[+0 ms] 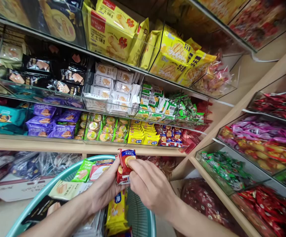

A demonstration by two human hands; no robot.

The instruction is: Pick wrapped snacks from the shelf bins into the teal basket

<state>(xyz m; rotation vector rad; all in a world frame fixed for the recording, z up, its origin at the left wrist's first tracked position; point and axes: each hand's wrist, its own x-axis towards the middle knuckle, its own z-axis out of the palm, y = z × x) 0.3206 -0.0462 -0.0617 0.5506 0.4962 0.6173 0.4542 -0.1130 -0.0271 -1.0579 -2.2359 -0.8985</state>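
Red snack packets (pixel 126 164) with a round biscuit printed on them are held between my two hands, over a teal basket (pixel 146 215). My left hand (pixel 108 182) is closed around their left side and underside. On the right, my right hand (pixel 148 184) grips them with its fingers bent. Inside the basket lie a green packet (pixel 83 171), a pink and white one (pixel 100 170), a cream one (pixel 65 190), a black one (pixel 45 209) and yellow packets (pixel 117 212).
Shelves with clear bins of packaged snacks rise in front, their wooden ledge (pixel 93 149) just beyond the basket. More bins (pixel 232 171) stand at the right. Plastic bags (pixel 56 164) and a white carton (pixel 16 191) lie low at the left.
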